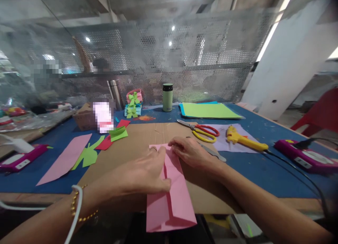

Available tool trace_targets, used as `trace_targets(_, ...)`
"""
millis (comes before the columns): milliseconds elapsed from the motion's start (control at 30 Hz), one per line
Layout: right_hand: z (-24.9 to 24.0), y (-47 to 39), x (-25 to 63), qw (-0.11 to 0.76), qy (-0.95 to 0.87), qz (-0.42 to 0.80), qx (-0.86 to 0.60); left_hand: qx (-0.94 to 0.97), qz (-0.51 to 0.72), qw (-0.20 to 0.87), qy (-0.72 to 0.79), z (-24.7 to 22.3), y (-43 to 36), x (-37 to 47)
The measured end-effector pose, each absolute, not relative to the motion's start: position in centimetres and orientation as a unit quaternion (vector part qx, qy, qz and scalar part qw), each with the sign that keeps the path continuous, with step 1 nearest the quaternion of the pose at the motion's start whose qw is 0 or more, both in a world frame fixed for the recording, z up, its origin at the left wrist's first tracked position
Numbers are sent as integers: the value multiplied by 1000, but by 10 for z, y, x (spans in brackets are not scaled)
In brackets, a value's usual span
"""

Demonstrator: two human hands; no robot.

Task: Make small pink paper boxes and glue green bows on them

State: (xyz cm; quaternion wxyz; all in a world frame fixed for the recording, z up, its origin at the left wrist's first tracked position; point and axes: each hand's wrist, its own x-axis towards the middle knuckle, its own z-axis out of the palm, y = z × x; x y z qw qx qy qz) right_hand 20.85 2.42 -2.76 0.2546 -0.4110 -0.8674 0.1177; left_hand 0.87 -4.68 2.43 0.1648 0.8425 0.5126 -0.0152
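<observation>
Two hands bear on the pink paper (182, 201), which lies at the near middle of the cardboard (148, 131), its near end overhanging the near edge. I see the left hand (144, 170) spread over the paper's left side, thumb and fingers apart; the right hand (194, 156) bends its fingers at the far right corner, and I cannot tell whether they pinch or only press. In my judgement, the main fault would be a skewed crease: uneven pressure between the hands could turn the far end. The flap under the left thumb could buckle if that thumb slides. The unsupported overhang could bend if brushed. The metal tool (216, 154) lies just beside the right hand; a sweep to the right could catch it or shift the scissors (203, 131) beyond. The glue gun (245, 142), on the lilac sheet (245, 128), could drag if the right forearm snags its cord (292, 165). I cannot confirm whether it is hot.
</observation>
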Motion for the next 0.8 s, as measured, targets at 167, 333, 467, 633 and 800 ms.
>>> trace_targets(167,-31,26,210,262,-868,105,-408,854,-42,150,496,30,-44,10)
trace_targets(333,-33,28,210,269,-867,111,-405,861,-43,149,484,38,-40,12)
trace_targets(467,-33,28,210,273,-865,117,-405,872,-59,137,467,36,-41,17)
trace_targets(633,-32,27,210,273,-868,127,-396,873,-111,152,449,42,-44,22)
trace_targets(800,-32,28,210,274,-871,125,-388,870,-118,165,449,47,-45,23)
